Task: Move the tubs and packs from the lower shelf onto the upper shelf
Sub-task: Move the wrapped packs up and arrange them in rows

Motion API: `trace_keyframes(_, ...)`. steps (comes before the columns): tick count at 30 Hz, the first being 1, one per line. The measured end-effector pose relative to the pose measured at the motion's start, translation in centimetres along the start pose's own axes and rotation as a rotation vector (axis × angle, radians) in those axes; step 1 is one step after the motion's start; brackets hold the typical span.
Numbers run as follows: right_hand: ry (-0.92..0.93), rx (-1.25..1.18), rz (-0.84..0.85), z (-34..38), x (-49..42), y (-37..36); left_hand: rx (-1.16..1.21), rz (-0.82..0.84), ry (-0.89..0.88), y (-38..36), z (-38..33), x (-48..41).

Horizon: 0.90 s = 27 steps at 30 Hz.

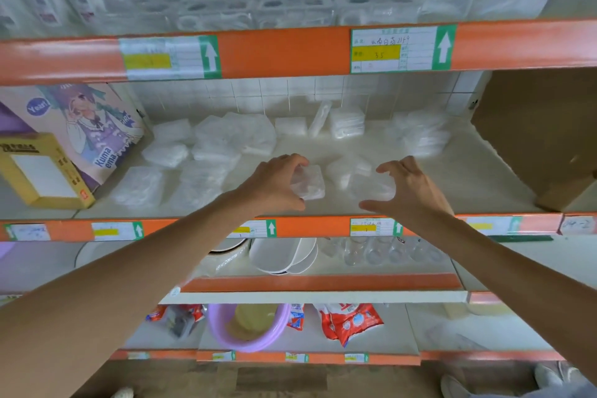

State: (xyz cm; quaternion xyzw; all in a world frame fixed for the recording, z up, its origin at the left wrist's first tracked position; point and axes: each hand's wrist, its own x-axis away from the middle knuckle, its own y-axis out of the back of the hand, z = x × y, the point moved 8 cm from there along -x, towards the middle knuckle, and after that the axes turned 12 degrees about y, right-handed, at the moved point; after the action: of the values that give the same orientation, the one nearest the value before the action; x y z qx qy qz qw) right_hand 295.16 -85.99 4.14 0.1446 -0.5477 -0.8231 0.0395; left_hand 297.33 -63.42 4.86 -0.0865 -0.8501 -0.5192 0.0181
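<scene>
left hand [274,186] is gripping a tub [312,185], right hand [412,192] is hovering wide-fingered around another tub [371,187], probably for lifting both

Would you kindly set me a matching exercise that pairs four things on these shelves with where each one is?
Things:
1. round lilac plastic basin
2. plain brown cardboard box
3. small clear square plastic tub
4. yellow cardboard box with a white panel

Places:
A. in the grip of the left hand
B. right end of the white tub shelf
C. on the lowest shelf in view
D. left end of the white tub shelf

Pairs: 1-C, 2-B, 3-A, 4-D.
</scene>
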Motion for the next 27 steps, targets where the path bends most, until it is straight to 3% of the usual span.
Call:
trace_keyframes(14,0.165,0.045,-0.037,13.0,5.4,8.1,-0.168,-0.078,-0.167,9.6,-1.3,12.5)
trace_keyframes(22,0.218,0.145,-0.065,18.1,8.0,15.9,0.029,-0.113,-0.284,17.5,-4.9,17.9)
trace_keyframes(27,0.252,0.138,-0.197,18.7,7.2,21.7,0.109,-0.154,-0.325,21.7,-7.2,18.2)
